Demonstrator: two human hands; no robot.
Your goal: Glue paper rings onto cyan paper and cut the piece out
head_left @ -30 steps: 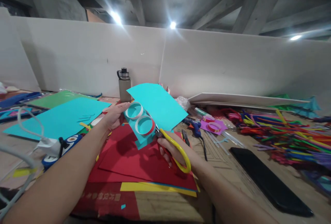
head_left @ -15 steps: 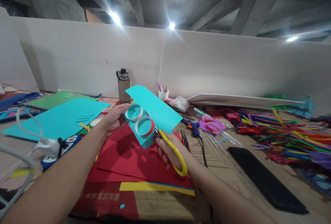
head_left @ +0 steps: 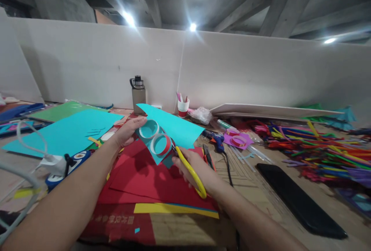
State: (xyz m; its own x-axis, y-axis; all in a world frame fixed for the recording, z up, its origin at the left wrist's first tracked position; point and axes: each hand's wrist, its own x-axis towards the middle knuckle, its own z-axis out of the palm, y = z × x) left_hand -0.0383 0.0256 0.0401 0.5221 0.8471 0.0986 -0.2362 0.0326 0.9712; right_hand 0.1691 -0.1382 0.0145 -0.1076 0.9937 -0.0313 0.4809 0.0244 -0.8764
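Observation:
My left hand [head_left: 130, 130] grips the left edge of a turquoise paper sheet [head_left: 174, 124], held tilted above red sheets [head_left: 139, 183]. Two short cardboard rings stand on the sheet: a white one [head_left: 141, 130] and, nearer me, a white one with red on its side [head_left: 165, 148]. In my right hand [head_left: 191, 164] is a pair of scissors with yellow handles [head_left: 197, 183]. Their blades meet the sheet just right of the nearer ring, and a cut parts the paper there. The blade tips are hidden behind the rings and paper.
Behind stand a bottle [head_left: 139, 98] and a cup of pens [head_left: 183, 108]. To the right lie a blue glue gun [head_left: 218, 142], purple paper with rings [head_left: 245, 139], a black case [head_left: 298, 199] and heaped pipe cleaners [head_left: 324, 150]. A power plug [head_left: 53, 165] sits left.
The sheet's far part has dropped lower, and the flap near the scissors has parted further from the ring piece. The scissors have shifted slightly left.

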